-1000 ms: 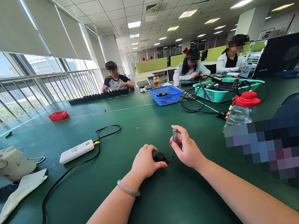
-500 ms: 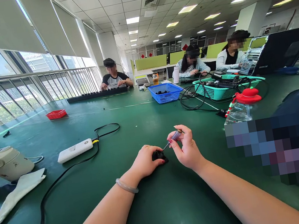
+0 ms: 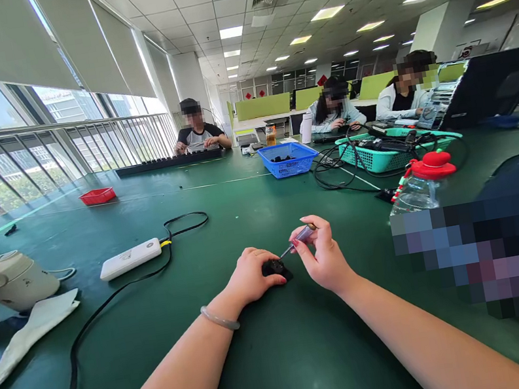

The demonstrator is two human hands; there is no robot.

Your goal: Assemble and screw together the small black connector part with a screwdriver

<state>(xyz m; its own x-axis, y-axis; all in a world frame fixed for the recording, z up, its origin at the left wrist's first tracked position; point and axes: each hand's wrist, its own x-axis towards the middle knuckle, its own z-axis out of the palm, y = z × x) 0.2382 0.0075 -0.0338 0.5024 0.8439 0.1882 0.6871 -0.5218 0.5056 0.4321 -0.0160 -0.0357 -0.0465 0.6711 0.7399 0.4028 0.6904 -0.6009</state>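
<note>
On the green tabletop, a small black part (image 3: 274, 267) sits under the fingers of my left hand (image 3: 252, 277). The thumb and fingers grip it from the left; its exact kind is too small to make out. My right hand (image 3: 324, 257) is closed around the handle of a screwdriver (image 3: 303, 235). The thin shaft slants down to the left, and its tip is at the top of the black part. Whether the tip sits in a screw I cannot tell. A flat black piece shows at the part's right side.
To the left lie a white power bank (image 3: 131, 260) with a black cable and a white bottle (image 3: 12, 279). A blue basket (image 3: 291, 168), a green basket (image 3: 378, 161) and a red-capped bottle (image 3: 421, 191) stand beyond my right hand. A red tray (image 3: 97, 196) is far left. Several people sit opposite.
The left fingers have shifted slightly on the black part, showing more of its top. The screwdriver has stayed nearly in place, its tip still at the part.
</note>
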